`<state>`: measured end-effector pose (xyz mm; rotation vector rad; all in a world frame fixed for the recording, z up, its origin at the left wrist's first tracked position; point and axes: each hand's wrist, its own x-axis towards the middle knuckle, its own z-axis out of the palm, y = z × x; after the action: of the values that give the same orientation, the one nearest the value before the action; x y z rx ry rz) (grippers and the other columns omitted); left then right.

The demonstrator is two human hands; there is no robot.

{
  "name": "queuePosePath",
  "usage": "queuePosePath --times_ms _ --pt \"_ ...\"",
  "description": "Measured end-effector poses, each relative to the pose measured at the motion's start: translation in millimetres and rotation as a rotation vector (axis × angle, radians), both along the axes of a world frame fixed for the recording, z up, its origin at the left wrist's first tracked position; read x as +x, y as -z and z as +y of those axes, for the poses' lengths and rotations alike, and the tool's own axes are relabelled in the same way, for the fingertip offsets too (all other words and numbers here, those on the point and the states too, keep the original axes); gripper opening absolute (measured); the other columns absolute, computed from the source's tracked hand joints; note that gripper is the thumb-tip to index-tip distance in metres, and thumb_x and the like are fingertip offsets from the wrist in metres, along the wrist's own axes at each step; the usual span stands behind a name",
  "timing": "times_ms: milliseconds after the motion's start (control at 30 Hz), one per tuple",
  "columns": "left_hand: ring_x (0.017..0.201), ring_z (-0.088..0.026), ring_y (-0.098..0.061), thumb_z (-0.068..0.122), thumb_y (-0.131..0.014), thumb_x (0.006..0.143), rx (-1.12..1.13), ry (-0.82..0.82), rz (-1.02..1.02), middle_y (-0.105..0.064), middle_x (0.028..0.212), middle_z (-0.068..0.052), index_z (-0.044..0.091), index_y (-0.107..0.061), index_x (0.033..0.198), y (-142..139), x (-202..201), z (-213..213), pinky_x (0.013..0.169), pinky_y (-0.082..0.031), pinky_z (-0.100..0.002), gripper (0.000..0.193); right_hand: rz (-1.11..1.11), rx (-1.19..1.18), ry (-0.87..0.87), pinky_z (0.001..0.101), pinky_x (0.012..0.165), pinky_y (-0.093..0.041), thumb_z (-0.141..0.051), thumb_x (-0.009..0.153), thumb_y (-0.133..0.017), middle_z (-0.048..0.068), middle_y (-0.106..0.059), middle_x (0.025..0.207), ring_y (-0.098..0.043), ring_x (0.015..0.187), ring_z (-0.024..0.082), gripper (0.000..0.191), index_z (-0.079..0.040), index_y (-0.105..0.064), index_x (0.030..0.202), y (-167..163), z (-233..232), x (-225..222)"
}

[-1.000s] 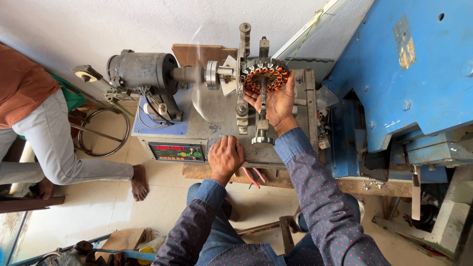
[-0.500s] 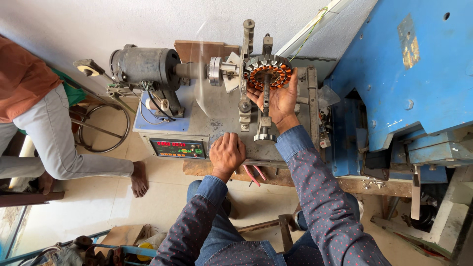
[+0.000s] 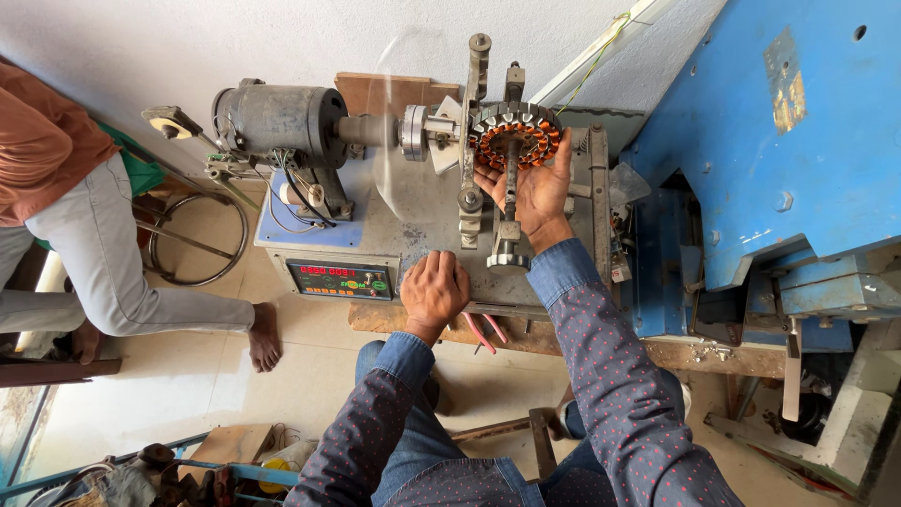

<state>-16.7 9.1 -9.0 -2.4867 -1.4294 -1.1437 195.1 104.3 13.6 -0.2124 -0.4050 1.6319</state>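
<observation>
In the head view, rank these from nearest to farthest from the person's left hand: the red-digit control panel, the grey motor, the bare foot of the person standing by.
Measured from the left hand, resting on the machine's front edge:
1. Control panel: just beside the hand, on the machine's front face.
2. Grey motor: up and further along, on top of the machine.
3. Bare foot: on the floor, beyond the panel; close to the motor's distance, so ranks 2 and 3 are nearly tied.

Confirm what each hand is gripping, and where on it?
Right hand cups the stator from below, fingers on its lower rim. Left hand holds nothing; it rests on the machine's front edge.
</observation>
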Motion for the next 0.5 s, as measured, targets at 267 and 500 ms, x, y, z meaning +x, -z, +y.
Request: queuePosePath --times_ms 267,500 --pt "0.067 -0.028 -0.061 0.014 -0.066 0.089 0.004 0.001 -0.003 -0.055 0.074 -0.007 0.011 -0.054 0.079 -0.3 0.3 -0.6 0.062 -0.047 -0.041 0.016 -0.009 -0.026 0.009 0.0629 0.131 -0.018 -0.085 0.075 -0.061 0.028 -0.038 0.154 -0.035 0.147 0.049 0.121 -0.003 -0.027 0.159 5.0 -0.9 1.4" --pt "0.067 -0.028 -0.060 0.014 -0.066 0.089 0.013 -0.005 -0.010 -0.055 0.073 -0.007 0.011 -0.053 0.078 -1.5 -0.8 -1.0 0.061 -0.046 -0.042 0.017 0.015 -0.034 -0.006 0.0632 0.131 -0.020 -0.085 0.075 -0.061 0.028 -0.038 0.154 -0.035 0.147 0.048 0.122 -0.002 -0.028 0.158 2.4 -0.4 1.7"
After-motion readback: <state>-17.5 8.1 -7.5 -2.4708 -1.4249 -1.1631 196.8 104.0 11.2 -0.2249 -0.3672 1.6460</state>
